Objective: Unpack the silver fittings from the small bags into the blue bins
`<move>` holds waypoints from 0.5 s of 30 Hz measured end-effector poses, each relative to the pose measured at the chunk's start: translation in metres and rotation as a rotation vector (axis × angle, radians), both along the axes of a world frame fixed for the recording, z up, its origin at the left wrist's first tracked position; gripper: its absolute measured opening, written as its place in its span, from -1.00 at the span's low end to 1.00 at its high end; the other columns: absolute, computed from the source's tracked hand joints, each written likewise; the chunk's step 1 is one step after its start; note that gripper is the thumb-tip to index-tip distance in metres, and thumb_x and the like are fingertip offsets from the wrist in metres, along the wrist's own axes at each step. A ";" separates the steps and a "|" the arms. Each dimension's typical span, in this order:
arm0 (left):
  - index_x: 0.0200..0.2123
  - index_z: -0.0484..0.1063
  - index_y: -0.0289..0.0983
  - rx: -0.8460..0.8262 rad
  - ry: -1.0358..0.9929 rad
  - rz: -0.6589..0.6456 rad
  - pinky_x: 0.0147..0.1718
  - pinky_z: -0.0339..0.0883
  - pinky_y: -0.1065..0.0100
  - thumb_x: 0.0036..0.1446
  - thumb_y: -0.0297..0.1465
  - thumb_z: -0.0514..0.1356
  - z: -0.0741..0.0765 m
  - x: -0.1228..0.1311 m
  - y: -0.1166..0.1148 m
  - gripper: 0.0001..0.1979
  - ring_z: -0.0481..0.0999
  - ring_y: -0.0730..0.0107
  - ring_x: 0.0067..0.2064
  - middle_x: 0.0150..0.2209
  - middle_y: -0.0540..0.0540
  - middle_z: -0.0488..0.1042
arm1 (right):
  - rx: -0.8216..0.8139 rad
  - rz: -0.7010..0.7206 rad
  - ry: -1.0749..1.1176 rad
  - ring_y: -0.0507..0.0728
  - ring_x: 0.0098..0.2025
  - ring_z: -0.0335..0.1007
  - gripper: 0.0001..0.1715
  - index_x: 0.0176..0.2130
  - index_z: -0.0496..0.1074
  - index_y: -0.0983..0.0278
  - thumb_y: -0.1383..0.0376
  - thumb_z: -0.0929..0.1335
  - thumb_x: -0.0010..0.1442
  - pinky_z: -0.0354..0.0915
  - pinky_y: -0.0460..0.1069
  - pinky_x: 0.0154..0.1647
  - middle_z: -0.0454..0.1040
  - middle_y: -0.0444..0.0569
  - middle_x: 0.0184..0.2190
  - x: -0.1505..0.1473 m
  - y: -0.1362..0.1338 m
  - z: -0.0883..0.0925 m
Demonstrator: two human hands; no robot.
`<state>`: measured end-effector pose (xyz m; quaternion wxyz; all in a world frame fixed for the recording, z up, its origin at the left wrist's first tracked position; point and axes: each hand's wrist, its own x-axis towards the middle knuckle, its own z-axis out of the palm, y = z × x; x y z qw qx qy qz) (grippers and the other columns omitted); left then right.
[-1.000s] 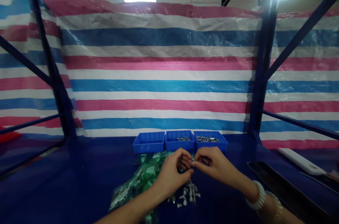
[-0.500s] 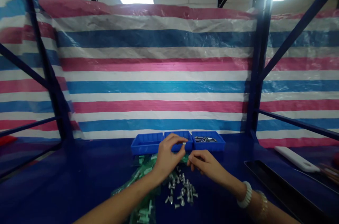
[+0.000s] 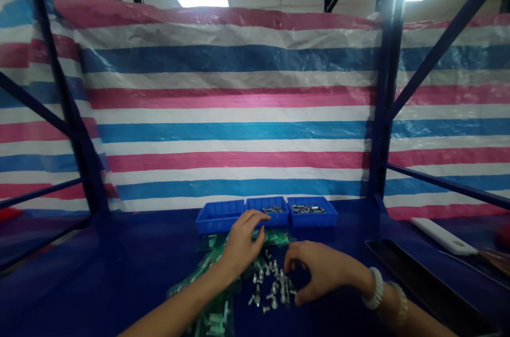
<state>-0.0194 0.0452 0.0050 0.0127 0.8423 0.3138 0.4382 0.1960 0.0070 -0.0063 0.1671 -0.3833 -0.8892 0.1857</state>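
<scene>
My left hand (image 3: 244, 244) hovers just in front of the middle blue bin (image 3: 279, 219), thumb and fingers apart, nothing visible between them. Small metal parts (image 3: 272, 209) lie in that bin. To the right, my right hand (image 3: 321, 268) reaches down at the edge of a loose pile of silvery screws (image 3: 274, 286). Its thumb and curved fingers are spread around the pile's right side. Green-tinted clear plastic bags (image 3: 217, 321) with small pieces inside lie under and beside my left forearm.
A left blue bin (image 3: 220, 225) and a right blue bin (image 3: 313, 219) with metal parts flank the middle one. On the right lie a long black tray (image 3: 418, 278) and a white-handled object (image 3: 444, 236). Dark blue rack posts (image 3: 384, 114) stand before a striped sheet (image 3: 239, 114).
The small pale piece in my left fingertips is gone from them, and that hand has drawn slightly left and down. My right hand has moved down and opened beside the screws.
</scene>
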 end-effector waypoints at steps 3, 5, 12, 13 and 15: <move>-0.17 0.42 -0.21 0.002 -0.042 0.017 -0.11 0.34 0.19 0.15 -0.58 0.04 0.003 -0.004 -0.008 -0.74 0.46 0.25 -0.11 -0.20 -0.10 0.49 | 0.039 0.006 -0.040 0.06 -0.38 0.31 -0.58 -0.28 0.50 0.26 0.19 0.54 -0.20 0.14 -0.09 -0.42 0.44 -0.12 -0.36 -0.001 0.001 -0.001; -0.19 0.42 -0.22 -0.004 -0.068 0.015 -0.12 0.34 0.20 0.16 -0.57 0.04 0.006 -0.003 -0.011 -0.75 0.47 0.25 -0.12 -0.21 -0.10 0.49 | 0.024 -0.013 -0.010 0.03 -0.42 0.29 -0.73 -0.32 0.50 0.27 0.29 0.49 -0.12 0.12 -0.11 -0.45 0.42 -0.15 -0.42 -0.001 0.004 -0.001; -0.24 0.44 -0.22 -0.097 -0.067 -0.041 -0.16 0.36 0.20 0.12 -0.59 0.05 0.004 0.003 -0.023 -0.76 0.49 0.25 -0.17 -0.25 -0.10 0.52 | -0.067 -0.089 0.117 -0.02 -0.54 0.28 -0.82 -0.40 0.50 0.33 0.51 0.35 -0.06 0.14 -0.16 -0.54 0.39 -0.18 -0.58 0.006 0.019 -0.009; -0.25 0.45 -0.22 -0.109 -0.069 -0.048 -0.16 0.36 0.21 0.11 -0.59 0.06 0.003 0.003 -0.024 -0.76 0.50 0.25 -0.17 -0.25 -0.10 0.52 | -0.072 -0.092 0.123 -0.02 -0.55 0.29 -0.77 -0.40 0.50 0.33 0.55 0.32 -0.07 0.14 -0.16 -0.55 0.39 -0.18 -0.59 0.006 0.020 -0.010; -0.26 0.45 -0.21 -0.121 -0.077 -0.056 -0.17 0.36 0.21 0.10 -0.59 0.06 0.003 0.004 -0.025 -0.76 0.50 0.25 -0.17 -0.26 -0.10 0.52 | -0.070 -0.100 0.144 -0.02 -0.55 0.30 -0.67 -0.37 0.51 0.33 0.60 0.27 -0.08 0.16 -0.16 -0.55 0.41 -0.17 -0.59 0.005 0.021 -0.012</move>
